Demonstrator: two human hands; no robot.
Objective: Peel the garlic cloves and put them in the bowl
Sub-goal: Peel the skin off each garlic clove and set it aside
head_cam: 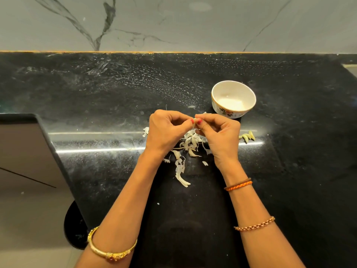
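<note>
My left hand (pixel 166 130) and my right hand (pixel 218 136) meet above the black counter and together pinch a small garlic clove (pixel 195 120) between their fingertips. Most of the clove is hidden by the fingers. A white bowl (pixel 233 88) with a floral pattern and gold rim stands just beyond my right hand; no clove shows inside it. Three pale yellow-green peeled cloves (pixel 247 136) lie on the counter to the right of my right hand.
A heap of white garlic skins (pixel 190 144) lies under and in front of my hands, trailing toward me. The black stone counter (pixel 96 89) ends at a marble wall behind. Its left edge (pixel 48 144) drops to the floor.
</note>
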